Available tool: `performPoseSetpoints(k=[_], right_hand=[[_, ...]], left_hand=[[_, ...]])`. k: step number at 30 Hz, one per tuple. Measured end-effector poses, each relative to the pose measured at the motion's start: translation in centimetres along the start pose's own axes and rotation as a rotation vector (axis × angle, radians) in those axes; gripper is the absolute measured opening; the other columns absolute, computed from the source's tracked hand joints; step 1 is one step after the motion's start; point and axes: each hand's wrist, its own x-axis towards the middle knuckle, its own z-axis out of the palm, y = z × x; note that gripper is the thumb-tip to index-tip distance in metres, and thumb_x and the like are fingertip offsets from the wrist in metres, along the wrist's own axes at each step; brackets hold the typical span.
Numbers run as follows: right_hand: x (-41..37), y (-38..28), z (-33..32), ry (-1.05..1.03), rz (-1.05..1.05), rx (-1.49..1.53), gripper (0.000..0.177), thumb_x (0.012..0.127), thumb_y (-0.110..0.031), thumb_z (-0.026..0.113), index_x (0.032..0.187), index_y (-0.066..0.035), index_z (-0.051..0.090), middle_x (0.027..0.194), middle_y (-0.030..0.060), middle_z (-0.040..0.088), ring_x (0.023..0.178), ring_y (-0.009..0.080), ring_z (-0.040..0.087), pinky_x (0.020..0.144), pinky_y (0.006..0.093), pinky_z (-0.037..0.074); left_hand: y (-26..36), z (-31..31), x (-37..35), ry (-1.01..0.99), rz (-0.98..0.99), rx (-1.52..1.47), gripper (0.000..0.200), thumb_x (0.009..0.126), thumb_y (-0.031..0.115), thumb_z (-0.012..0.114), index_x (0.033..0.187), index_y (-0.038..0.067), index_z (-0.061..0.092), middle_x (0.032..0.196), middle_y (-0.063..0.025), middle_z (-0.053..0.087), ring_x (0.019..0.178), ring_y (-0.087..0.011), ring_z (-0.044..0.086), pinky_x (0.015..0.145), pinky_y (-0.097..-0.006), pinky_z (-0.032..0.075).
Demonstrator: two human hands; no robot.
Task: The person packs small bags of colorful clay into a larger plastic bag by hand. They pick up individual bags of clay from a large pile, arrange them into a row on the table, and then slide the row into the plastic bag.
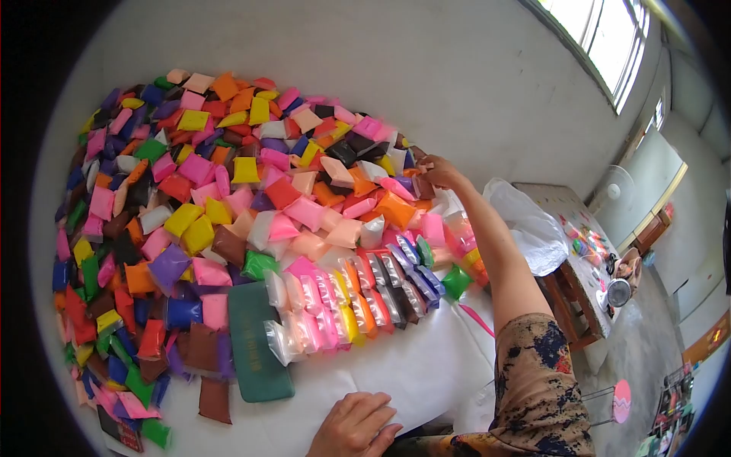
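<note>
My right hand (442,174) reaches to the far right end of a big heap of small colourful clay-like packets (245,169). Its fingers are curled in among the packets, beside a brown packet (422,187); what they pinch is hidden. My left hand (354,426) rests near the front edge of the white table surface (381,381), its fingers loosely stretched and holding nothing. Between the hands, clear-wrapped packets stand in two neat rows (358,301), running from white through pink, yellow, orange and red to black and blue. A flat teal case (261,343) with faint lettering lies left of the rows.
A grey wall (457,68) rises behind the heap. To the right hangs a clear plastic bag (525,225), near another table (563,206) with small colourful items and a small fan (615,292). A pink round-topped stool (622,401) stands on the floor.
</note>
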Motion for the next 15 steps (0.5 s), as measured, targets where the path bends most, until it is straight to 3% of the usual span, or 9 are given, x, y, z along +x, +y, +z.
performPoseSetpoints(k=[3, 4, 7, 11, 13, 15], right_hand=[[-1.5, -0.6, -1.0, 0.084, 0.124, 0.233, 0.048, 0.08, -0.029, 0.076, 0.12, -0.01, 0.059, 0.069, 0.0027, 0.058, 0.051, 0.0113, 0.053, 0.041, 0.026, 0.037], [-3.2, -1.7, -2.0, 0.025, 0.156, 0.316, 0.049, 0.079, -0.033, 0.078, 0.115, -0.006, 0.06, 0.069, 0.0024, 0.057, 0.054, 0.0106, 0.057, 0.04, 0.0239, 0.034], [-7.6, -5.4, -4.0, -0.241, 0.152, 0.297, 0.056, 0.075, -0.034, 0.079, 0.119, -0.006, 0.059, 0.072, 0.0039, 0.06, 0.055, 0.0127, 0.06, 0.042, 0.0238, 0.042], [-4.8, -3.2, 0.1, -0.134, -0.054, 0.163, 0.059, 0.071, -0.027, 0.079, 0.123, -0.007, 0.059, 0.084, 0.0089, 0.066, 0.064, 0.0166, 0.065, 0.053, 0.0278, 0.054], [-6.2, -5.2, 0.1, -0.079, -0.015, 0.113, 0.06, 0.07, -0.022, 0.078, 0.125, -0.008, 0.059, 0.091, 0.0115, 0.068, 0.07, 0.019, 0.067, 0.061, 0.0311, 0.059], [-4.8, -4.2, 0.7, -0.074, 0.022, 0.168, 0.061, 0.063, -0.025, 0.083, 0.117, -0.007, 0.064, 0.104, 0.0133, 0.068, 0.085, 0.0252, 0.068, 0.065, 0.0388, 0.058]], left_hand=[[1.0, -0.6, 0.3, 0.096, 0.054, -0.035, 0.022, 0.079, 0.001, 0.07, 0.1, -0.005, 0.064, 0.106, -0.0206, 0.064, 0.1, -0.0376, 0.059, 0.087, -0.0445, 0.047], [0.9, -0.6, 0.3, 0.092, 0.061, -0.021, 0.022, 0.08, 0.004, 0.07, 0.1, -0.005, 0.064, 0.106, -0.0201, 0.064, 0.1, -0.0371, 0.059, 0.088, -0.044, 0.047], [0.5, -0.3, 0.2, 0.066, 0.062, 0.013, 0.023, 0.082, 0.01, 0.072, 0.1, -0.003, 0.065, 0.108, -0.0175, 0.064, 0.102, -0.0343, 0.059, 0.089, -0.0417, 0.048], [0.6, -0.3, 0.1, 0.03, 0.038, 0.037, 0.023, 0.081, 0.013, 0.074, 0.099, 0.0, 0.068, 0.111, -0.0139, 0.064, 0.103, -0.031, 0.058, 0.09, -0.039, 0.048], [0.6, -0.3, 0.0, 0.038, 0.052, 0.037, 0.023, 0.082, 0.012, 0.073, 0.099, 0.0, 0.067, 0.111, -0.0139, 0.064, 0.103, -0.031, 0.058, 0.09, -0.0392, 0.048], [0.4, -0.1, -0.1, 0.055, 0.064, 0.025, 0.022, 0.082, 0.012, 0.073, 0.099, 0.0, 0.067, 0.111, -0.014, 0.064, 0.103, -0.0311, 0.058, 0.09, -0.0394, 0.048]])
